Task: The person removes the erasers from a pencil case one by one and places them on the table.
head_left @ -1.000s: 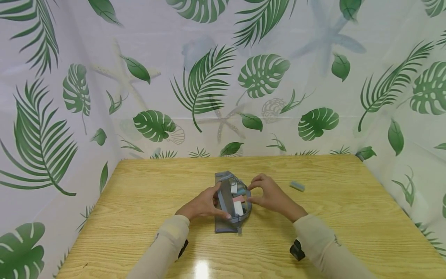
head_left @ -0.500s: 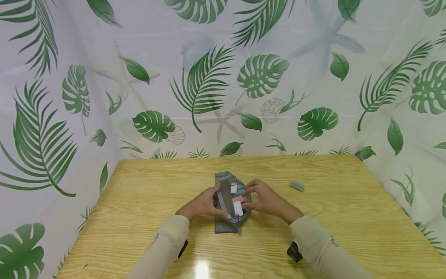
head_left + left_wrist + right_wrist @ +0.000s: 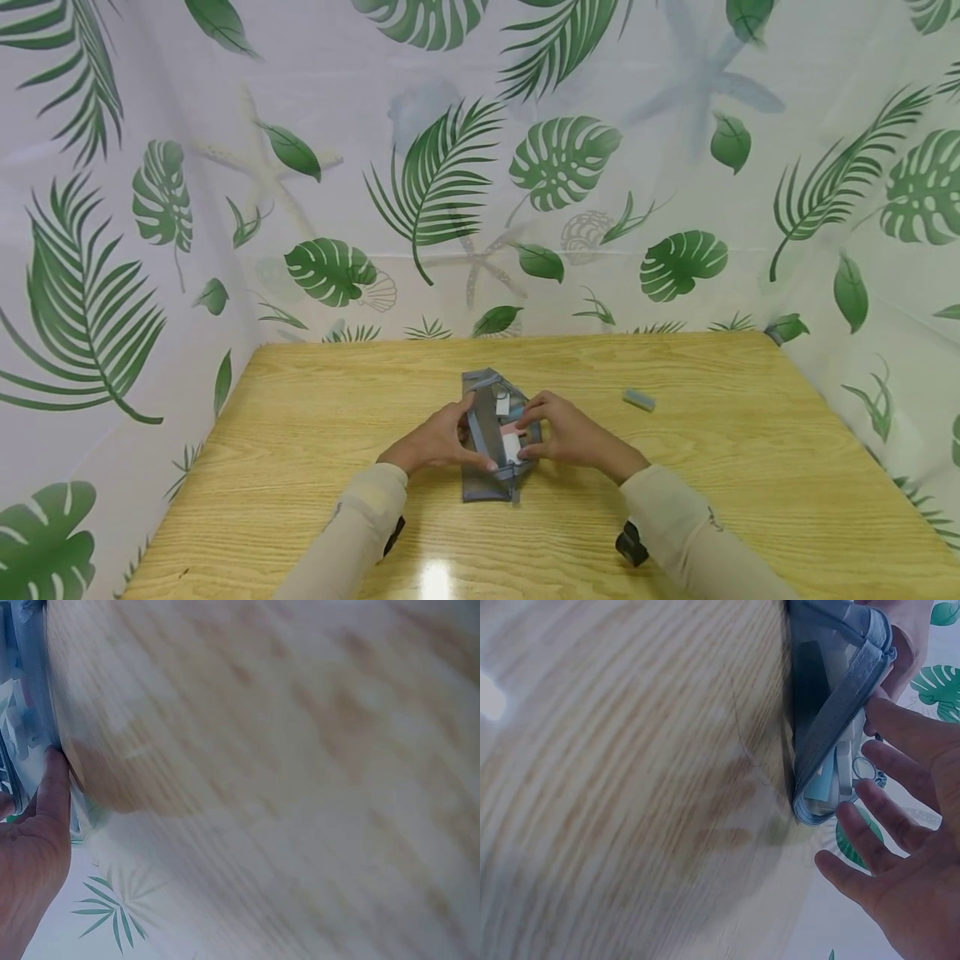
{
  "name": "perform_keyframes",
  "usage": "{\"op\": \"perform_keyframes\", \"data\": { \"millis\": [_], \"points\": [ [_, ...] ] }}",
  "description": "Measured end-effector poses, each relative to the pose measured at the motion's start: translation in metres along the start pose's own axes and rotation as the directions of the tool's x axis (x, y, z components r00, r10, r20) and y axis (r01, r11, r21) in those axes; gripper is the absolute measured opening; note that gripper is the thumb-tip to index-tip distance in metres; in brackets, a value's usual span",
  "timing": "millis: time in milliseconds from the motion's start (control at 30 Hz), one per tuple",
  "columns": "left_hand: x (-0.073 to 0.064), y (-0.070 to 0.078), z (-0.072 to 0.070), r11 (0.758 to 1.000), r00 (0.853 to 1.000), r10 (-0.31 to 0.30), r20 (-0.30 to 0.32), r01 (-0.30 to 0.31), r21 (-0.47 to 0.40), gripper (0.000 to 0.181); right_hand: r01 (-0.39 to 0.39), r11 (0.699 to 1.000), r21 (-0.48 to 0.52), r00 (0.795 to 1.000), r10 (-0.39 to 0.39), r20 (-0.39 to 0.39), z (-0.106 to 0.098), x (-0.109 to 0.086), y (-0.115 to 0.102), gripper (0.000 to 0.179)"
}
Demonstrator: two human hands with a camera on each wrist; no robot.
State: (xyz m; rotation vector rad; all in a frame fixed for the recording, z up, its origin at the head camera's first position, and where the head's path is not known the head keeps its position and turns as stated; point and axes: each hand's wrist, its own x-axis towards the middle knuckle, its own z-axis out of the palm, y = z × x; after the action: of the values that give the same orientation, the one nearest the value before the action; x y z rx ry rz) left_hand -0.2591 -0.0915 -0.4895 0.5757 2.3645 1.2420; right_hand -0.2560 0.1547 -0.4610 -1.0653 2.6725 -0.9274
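Note:
A grey-blue zippered pouch with see-through panels stands unzipped on the table. My left hand grips its left rim, thumb towards me and fingers at the far side. Inside lie a white block, a pink block, a light-blue item and a small white piece with a round ring. My right hand reaches over the right rim, thumb and forefinger apart near the white and pink blocks. In the right wrist view, the fingers of this hand are spread and loosely bent beside the opening.
A small grey-blue block lies on the wooden table, right of the pouch. White cloth with a green leaf print rises behind the table and along both sides.
My right hand has moved from the pouch's right rim leftward and down over the opening, to the pink and white blocks. The left hand and the pouch stay in place.

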Motion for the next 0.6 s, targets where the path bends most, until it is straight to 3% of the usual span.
{"op": "perform_keyframes", "data": {
  "millis": [600],
  "points": [
    [0.0004,-0.0023,0.0014,1.000,1.000,-0.007,-0.006,0.007,-0.011,0.119,-0.013,0.997,-0.076,0.998,0.017,0.059,-0.0017,0.0018,-0.0056,0.042]
  ]
}}
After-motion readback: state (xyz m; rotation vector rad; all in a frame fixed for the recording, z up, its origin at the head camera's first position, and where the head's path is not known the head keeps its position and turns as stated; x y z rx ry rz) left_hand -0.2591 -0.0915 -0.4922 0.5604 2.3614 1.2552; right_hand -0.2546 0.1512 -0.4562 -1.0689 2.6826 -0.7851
